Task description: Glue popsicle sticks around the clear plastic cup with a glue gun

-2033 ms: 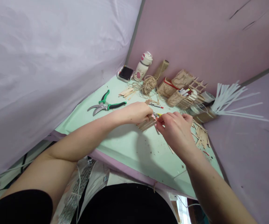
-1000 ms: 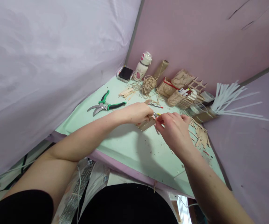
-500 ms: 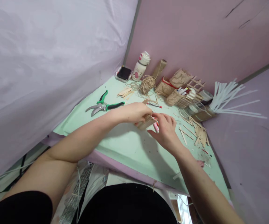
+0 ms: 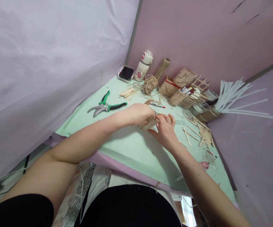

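A small pale piece made of craft sticks [image 4: 150,124] is held just above the table between my two hands. My left hand [image 4: 141,114] reaches over its far side with the fingers wrapped round it; the fingertips are mostly hidden. At its right end my right hand [image 4: 165,130] has thumb and forefinger about it, the other fingers curled. A flat wooden tip [image 4: 148,102] and a red-ended pen [image 4: 158,105] lie just beyond the hands. Left of them, the green-handled pruning shears [image 4: 105,106] rest with their blades apart.
Behind stand a white bottle [image 4: 143,66], a phone [image 4: 126,72] in a tray, a ball of twine [image 4: 150,84] and stick-built holders, one with markers [image 4: 186,90]. Loose craft sticks [image 4: 205,136] and white glue sticks [image 4: 232,94] are on the right. Fabric walls edge the table [image 4: 127,148].
My right hand has moved slightly left, closing its thumb and forefinger toward the craft-stick piece. My left hand keeps its hold. The view has shifted a little.
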`<state>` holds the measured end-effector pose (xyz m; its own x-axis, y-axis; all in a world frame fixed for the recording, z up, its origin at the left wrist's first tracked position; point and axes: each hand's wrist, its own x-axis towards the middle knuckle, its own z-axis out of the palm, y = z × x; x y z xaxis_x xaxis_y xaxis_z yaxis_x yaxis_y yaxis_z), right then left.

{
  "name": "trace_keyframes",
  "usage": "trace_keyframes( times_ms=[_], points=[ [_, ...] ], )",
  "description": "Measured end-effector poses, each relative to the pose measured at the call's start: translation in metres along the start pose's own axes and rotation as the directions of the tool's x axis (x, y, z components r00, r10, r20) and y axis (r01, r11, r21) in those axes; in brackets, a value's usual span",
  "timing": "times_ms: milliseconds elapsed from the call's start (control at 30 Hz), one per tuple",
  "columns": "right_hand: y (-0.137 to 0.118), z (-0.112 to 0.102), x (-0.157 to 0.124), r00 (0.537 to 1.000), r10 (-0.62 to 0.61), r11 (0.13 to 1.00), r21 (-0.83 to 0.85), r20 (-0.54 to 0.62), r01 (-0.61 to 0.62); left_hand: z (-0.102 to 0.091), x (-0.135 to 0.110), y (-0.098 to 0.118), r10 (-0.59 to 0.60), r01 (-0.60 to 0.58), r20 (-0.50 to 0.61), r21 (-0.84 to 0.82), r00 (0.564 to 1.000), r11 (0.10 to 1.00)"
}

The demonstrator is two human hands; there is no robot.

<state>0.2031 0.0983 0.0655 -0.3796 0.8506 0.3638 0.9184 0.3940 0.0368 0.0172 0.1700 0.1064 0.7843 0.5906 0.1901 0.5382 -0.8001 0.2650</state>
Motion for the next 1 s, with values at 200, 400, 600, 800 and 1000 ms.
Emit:
trace_keyframes(
  times_ms=[200,400,600,800,1000],
  points=[
    [0.004,0.008,-0.001,0.998,-0.03,1.0,-0.005,-0.063,0.03,0.002,0.001,0.0,0.003,-0.003,-0.013,0.045,1.0,0.999],
    [0.0,0.009,-0.002,0.998,-0.015,1.0,0.024,-0.056,0.017,0.001,0.0,0.0,-0.006,0.006,-0.009,0.02,1.0,1.0],
    [-0.008,0.005,-0.001,0.997,0.044,0.998,0.052,-0.069,-0.04,0.001,0.0,0.0,0.002,-0.001,-0.015,0.03,1.0,1.0],
    [-0.008,0.007,-0.002,0.997,0.043,0.998,0.038,-0.058,-0.041,0.002,0.0,-0.001,-0.008,0.008,0.009,0.073,1.0,0.997],
    [-0.011,0.005,-0.001,0.997,0.072,0.997,0.038,-0.034,-0.071,0.0,0.0,0.0,-0.001,0.001,0.015,0.065,1.0,0.998]
  ],
)
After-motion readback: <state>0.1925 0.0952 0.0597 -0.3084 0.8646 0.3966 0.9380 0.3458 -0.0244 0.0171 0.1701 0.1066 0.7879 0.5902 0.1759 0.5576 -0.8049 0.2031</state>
